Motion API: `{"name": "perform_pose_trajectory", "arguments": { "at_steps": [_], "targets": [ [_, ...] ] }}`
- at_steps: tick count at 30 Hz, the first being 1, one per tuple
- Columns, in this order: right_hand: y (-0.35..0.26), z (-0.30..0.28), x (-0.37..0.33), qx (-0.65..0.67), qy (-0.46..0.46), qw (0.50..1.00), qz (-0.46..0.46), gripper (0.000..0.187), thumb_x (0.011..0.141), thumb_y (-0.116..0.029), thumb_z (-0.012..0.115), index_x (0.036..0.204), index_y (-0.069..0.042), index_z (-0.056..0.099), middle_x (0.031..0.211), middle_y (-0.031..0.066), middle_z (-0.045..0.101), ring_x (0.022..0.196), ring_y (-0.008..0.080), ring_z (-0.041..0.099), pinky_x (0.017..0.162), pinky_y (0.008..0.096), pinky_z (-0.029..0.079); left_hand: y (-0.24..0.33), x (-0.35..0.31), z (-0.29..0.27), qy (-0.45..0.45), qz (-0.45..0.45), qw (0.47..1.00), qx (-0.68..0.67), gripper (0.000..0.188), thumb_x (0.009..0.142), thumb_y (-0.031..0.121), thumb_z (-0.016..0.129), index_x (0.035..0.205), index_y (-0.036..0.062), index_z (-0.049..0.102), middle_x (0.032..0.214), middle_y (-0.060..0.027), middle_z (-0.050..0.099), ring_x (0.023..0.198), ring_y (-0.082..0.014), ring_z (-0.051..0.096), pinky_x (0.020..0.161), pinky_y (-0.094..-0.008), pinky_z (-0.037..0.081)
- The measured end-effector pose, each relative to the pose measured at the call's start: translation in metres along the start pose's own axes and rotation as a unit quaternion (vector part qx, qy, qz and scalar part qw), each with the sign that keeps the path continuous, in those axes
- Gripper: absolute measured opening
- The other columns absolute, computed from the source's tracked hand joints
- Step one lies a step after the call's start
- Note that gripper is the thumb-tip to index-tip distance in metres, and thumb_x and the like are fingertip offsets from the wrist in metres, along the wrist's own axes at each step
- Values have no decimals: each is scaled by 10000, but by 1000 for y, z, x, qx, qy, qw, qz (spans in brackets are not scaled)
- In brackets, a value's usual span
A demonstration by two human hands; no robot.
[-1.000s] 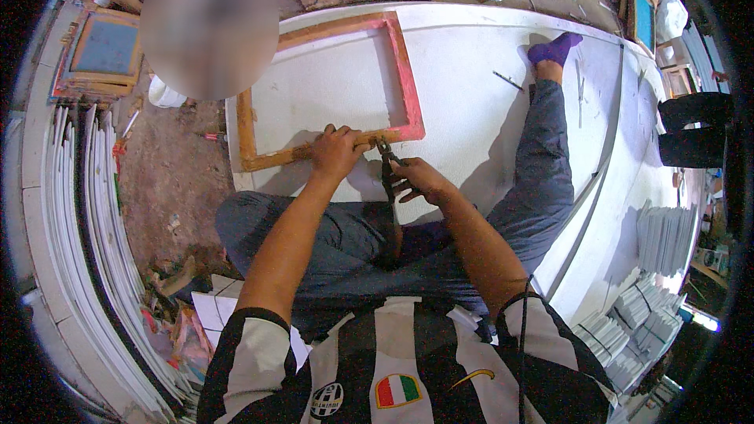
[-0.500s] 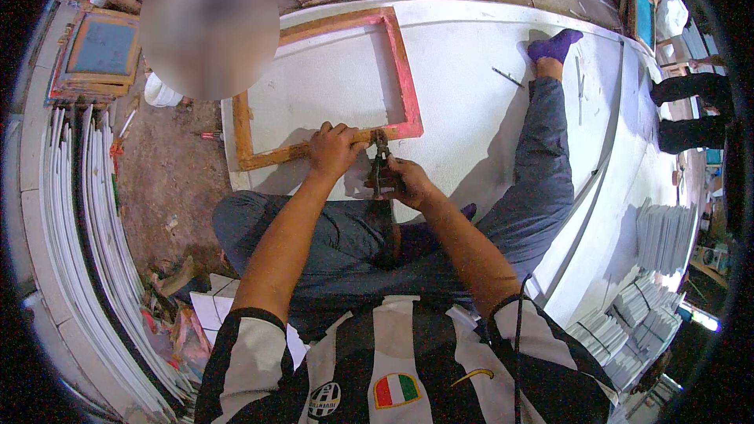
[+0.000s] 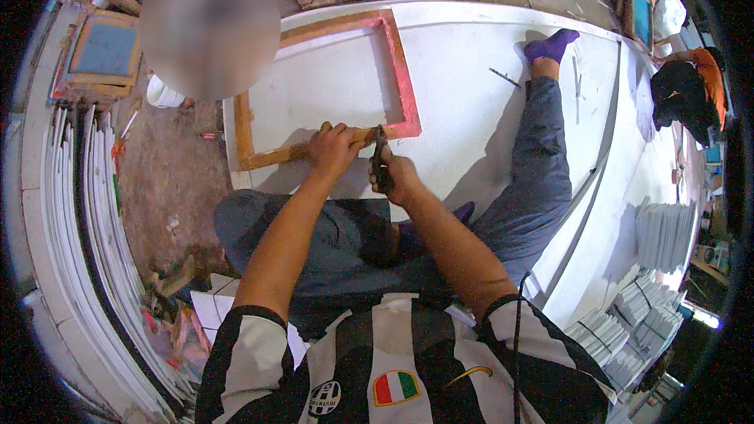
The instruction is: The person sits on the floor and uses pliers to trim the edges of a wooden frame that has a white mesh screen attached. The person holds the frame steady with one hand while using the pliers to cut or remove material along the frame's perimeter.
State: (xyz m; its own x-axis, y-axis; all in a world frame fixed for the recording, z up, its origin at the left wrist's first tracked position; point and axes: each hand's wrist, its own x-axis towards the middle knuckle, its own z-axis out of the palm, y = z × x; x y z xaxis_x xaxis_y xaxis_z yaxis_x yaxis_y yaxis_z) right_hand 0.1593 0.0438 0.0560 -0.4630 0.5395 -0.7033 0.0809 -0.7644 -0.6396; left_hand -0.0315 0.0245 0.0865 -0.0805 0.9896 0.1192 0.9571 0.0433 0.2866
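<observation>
A rectangular wooden frame (image 3: 406,102), stained red at its right end and orange-brown elsewhere, lies on a white board (image 3: 455,55) in front of me. My left hand (image 3: 333,148) is closed over the frame's near bar. Just to its right, my right hand (image 3: 397,177) is wrapped round the handles of dark metal pliers (image 3: 381,153). The jaws touch the near bar close to the red corner. What the jaws grip, if anything, is too small to make out.
My outstretched leg (image 3: 542,157) lies across the board on the right, beside a dark pen-like stick (image 3: 505,77). Stacked white panels (image 3: 71,212) line the left side. A white bucket (image 3: 162,92) stands at the left. Bundled white sheets (image 3: 628,314) lie at the lower right.
The pliers' handles have come together in my right hand, which has shifted slightly. My left hand stays on the frame. At the far right a person has bent down, showing orange clothing.
</observation>
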Motion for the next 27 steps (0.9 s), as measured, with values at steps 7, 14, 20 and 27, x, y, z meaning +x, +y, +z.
{"name": "perform_pose_trajectory", "arguments": {
  "at_steps": [7,14,20,27],
  "targets": [
    [-77,27,-55,39,3,999,15,431,1028,-449,518,1134,-39,602,965,144,683,786,260,676,680,397,579,-6,-3,-1,-28,10,997,76,290,779,337,781,1022,182,751,1028,4,702,1004,-260,621,829,-452,549],
    [-47,1,-54,-47,-67,995,51,474,1024,-433,539,1289,-40,571,1120,147,677,944,278,682,774,426,583,-7,-3,3,-40,-14,999,-8,314,772,378,786,1014,180,755,1004,2,708,998,-265,622,818,-457,545],
    [-52,-2,-46,-22,-108,993,48,507,1020,-464,528,1277,-29,566,1141,172,664,990,309,669,814,495,572,-7,-6,4,-28,-15,999,-19,315,772,381,787,1013,181,755,994,-6,710,995,-270,621,822,-454,542],
    [-40,-15,-3,130,-143,975,108,490,1030,-462,491,1226,-22,581,1091,148,669,980,337,665,855,543,553,-5,-4,2,-24,-9,999,-19,294,776,366,783,994,172,744,991,-11,709,989,-285,622,825,-458,543]
  ]
}}
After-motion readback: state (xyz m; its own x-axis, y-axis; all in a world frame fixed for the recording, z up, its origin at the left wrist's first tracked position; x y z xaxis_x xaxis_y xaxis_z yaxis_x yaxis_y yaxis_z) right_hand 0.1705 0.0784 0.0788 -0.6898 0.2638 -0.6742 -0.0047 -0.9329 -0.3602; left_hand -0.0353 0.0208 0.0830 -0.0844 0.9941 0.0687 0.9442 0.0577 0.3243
